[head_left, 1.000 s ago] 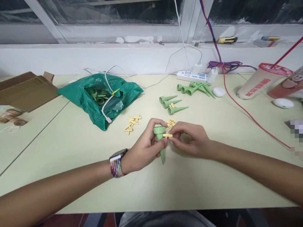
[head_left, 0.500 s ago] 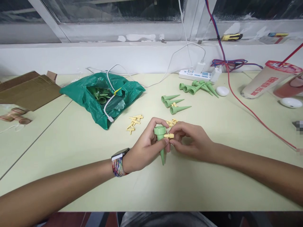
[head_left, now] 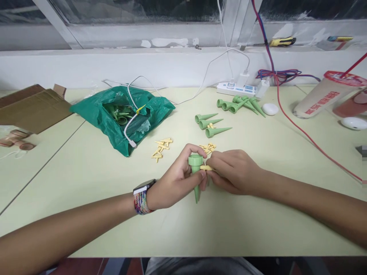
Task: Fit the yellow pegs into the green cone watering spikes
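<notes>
Okay, I have the left hand (head_left: 174, 179) closed around the green plastic spike (head_left: 196, 179), upright mid-counter (head_left: 229, 229), while the right hand (head_left: 233, 172) pinches the yellow peg (head_left: 205, 167) against it; a slipped pinch could drop the peg.

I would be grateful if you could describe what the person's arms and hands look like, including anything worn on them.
The left forearm and right forearm are bare, with no sleeves, and the left hand and right hand are ungloved. The left wrist wears a smartwatch with a dark case and a woven multicoloured band; the right wrist shows nothing worn.
</notes>
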`<state>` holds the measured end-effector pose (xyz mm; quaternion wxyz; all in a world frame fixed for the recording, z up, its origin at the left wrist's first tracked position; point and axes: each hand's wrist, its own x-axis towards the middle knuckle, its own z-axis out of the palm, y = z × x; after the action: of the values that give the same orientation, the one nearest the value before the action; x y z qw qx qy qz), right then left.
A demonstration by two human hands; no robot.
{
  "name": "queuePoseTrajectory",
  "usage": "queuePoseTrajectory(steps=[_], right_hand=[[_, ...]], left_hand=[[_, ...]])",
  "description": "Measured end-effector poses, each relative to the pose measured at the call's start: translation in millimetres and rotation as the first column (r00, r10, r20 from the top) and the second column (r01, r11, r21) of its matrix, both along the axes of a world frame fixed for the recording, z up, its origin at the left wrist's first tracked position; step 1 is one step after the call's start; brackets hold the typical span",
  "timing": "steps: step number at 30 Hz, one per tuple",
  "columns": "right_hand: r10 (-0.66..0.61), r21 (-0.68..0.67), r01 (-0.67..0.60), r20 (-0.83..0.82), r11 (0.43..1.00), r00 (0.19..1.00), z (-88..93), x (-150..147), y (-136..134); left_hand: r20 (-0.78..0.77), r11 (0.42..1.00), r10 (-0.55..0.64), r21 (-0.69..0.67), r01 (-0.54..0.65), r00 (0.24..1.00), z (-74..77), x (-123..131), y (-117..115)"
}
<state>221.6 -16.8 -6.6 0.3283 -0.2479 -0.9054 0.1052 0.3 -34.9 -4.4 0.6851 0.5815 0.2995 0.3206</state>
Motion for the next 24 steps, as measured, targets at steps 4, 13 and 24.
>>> queuePoseTrajectory(steps=[4, 13, 24], right_hand=[[0.108, -0.332, -0.125, -0.069, 0.935, 0.992, 3.1, -0.6, -0.9], [0.011, -0.121, -0.008, 0.019, 0.993, 1.0, -4.0, -1.0, 4.3], [0.103, -0.439, -0.132, -0.089, 0.889, 0.991, 6.2, -4.0, 0.0]], left_hand=[[-0.046, 0.999, -0.011, 0.039, 0.013, 0.999, 2.5, 0.3, -0.7], [0.04, 1.0, -0.015, 0.02, 0.015, 0.999, -3.4, 1.0, 3.1], [0.018, 0.999, 0.001, 0.047, -0.002, 1.0, -3.0, -1.3, 0.4]])
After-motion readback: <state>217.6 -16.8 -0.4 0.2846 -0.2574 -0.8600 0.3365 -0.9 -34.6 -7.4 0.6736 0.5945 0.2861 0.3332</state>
